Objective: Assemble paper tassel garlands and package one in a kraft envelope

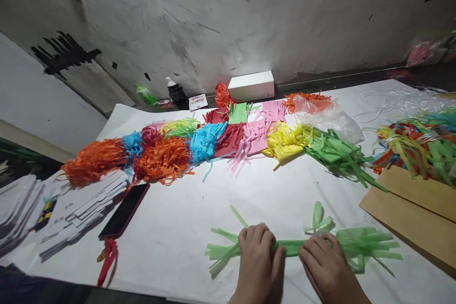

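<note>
A piece of green tissue paper lies across the white table covering near the front, its middle a narrow band and both ends cut into loose strips. My left hand has its fingers curled over the band on the left side. Over the right part of the band, my right hand is bent with its fingers pressed together on the paper. A short gap of green band shows between the two hands. Both palms are hidden from view.
Fringed paper bundles, including orange, blue, pink, yellow and green, line the middle. A phone and paper stacks lie left; brown envelopes lie right. A white box stands behind.
</note>
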Available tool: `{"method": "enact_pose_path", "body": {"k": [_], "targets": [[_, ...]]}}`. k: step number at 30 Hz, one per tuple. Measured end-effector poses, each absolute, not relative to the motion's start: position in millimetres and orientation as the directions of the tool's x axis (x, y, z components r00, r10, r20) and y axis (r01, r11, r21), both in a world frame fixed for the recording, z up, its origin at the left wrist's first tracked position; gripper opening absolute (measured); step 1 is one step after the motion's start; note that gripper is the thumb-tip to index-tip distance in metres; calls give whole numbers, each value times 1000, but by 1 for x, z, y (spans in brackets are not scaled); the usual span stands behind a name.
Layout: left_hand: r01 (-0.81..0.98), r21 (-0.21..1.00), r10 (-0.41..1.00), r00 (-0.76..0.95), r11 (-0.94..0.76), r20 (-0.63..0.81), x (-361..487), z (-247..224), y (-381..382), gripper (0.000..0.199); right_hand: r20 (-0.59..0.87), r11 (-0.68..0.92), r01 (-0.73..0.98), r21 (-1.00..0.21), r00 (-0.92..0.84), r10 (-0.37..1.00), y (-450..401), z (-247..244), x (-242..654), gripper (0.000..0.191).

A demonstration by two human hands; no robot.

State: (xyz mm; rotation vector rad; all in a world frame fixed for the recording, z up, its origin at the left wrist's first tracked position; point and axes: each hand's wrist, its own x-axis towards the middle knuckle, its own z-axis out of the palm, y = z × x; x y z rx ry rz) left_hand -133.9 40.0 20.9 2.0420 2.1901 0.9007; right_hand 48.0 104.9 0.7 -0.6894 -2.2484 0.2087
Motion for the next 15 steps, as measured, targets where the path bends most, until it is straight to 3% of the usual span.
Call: {"method": "enact_pose_path", "body": {"k": [2,5,7,11,15], "targets": [[907,394,871,-72,-145,486,-133,19,39,17,624,825,400,-398,-542,564,105,2,47,25],[893,341,810,42,-293,586,-131,14,39,6,611,807,381,-452,-527,591,104,4,47,21],[877,356,814,66,-323,577,-130,10,39,16,589,822,385,-419,-574,569,102,4,47,26],[841,435,843,46,-322,535,-133,4,39,18,559,855,372,-361,-648,518,103,-2,57,39],[800,502,859,31,-328,512,-140,7,32,15,549,844,408,-347,-641,536,111,-5,80,25]]}}
